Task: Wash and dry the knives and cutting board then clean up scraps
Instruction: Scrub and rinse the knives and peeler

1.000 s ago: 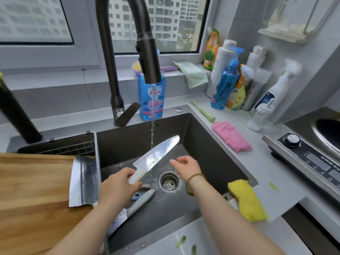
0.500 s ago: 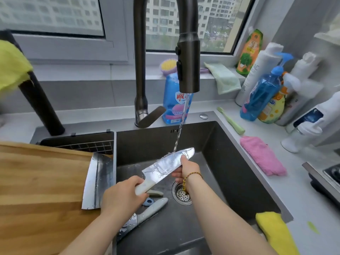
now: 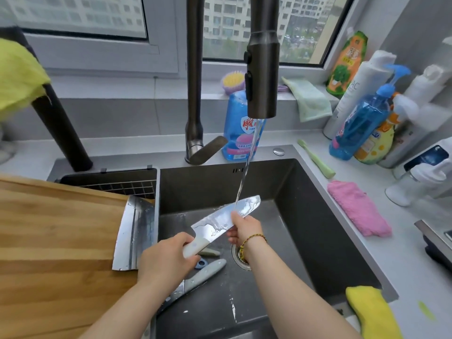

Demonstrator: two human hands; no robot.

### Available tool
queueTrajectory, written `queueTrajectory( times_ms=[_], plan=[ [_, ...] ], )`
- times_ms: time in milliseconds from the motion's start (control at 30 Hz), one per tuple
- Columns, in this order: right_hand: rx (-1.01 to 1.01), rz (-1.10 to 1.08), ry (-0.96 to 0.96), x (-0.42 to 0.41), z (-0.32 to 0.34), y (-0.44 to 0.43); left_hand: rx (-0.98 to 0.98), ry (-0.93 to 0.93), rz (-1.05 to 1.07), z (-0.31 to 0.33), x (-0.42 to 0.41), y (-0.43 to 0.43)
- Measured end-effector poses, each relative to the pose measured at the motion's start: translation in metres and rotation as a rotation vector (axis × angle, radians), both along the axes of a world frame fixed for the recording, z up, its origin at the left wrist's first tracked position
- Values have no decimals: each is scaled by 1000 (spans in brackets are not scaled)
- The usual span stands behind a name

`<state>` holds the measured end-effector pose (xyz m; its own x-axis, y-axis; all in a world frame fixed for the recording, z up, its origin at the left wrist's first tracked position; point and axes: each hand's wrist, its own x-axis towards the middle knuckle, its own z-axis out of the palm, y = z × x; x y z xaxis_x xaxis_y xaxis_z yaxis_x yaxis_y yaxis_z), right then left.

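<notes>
Under the faucet stream (image 3: 246,167), above the sink (image 3: 318,228), we hold the knife (image 3: 221,222), tip toward 2 o'clock: left grip (image 3: 166,260) grasps its white handle (image 3: 194,248), right grip (image 3: 245,230) pinches the blade (image 3: 247,204).

Forearms stretched forward, left hand (image 3: 166,260) fisted round the knife (image 3: 218,223) handle, right hand (image 3: 244,230) pinching the blade, thumb on top.
</notes>
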<state>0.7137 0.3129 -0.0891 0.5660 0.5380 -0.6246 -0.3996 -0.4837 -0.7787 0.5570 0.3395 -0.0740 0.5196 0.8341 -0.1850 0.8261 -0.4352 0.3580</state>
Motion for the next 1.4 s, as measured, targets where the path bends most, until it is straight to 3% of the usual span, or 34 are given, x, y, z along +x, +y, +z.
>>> queueTrajectory(
  times_ms=[133, 333, 533, 733, 933, 1000, 1167, 1333, 1400],
  plan=[
    [31, 195, 43, -15, 4, -7, 15, 2, -10, 3, 1, 3],
    [-37, -48, 16, 12, 6, -7, 35, 3, -28, 4, -4, 1],
    [61, 202, 79, -23, -2, -8, 36, -33, -8, 2, 1, -2],
    [-59, -105, -6, -9, -11, -3, 17, -61, -14, -2, 3, -6],
    [19, 377, 187, -33, -10, -12, -67, -151, 57, -2, 13, -7],
    [74, 381, 228, -37, -15, -13, -128, -192, 96, -2, 16, -8],
    [-25, 322, -7, -24, -8, -19, -348, -363, 41, -12, 13, -9],
    [-343, 477, -567, 3, -3, -37, -305, -476, 68, -4, 9, 4],
    [-484, 584, -754, 10, 2, -44, -390, -564, 119, 1, 12, 6]
  ],
)
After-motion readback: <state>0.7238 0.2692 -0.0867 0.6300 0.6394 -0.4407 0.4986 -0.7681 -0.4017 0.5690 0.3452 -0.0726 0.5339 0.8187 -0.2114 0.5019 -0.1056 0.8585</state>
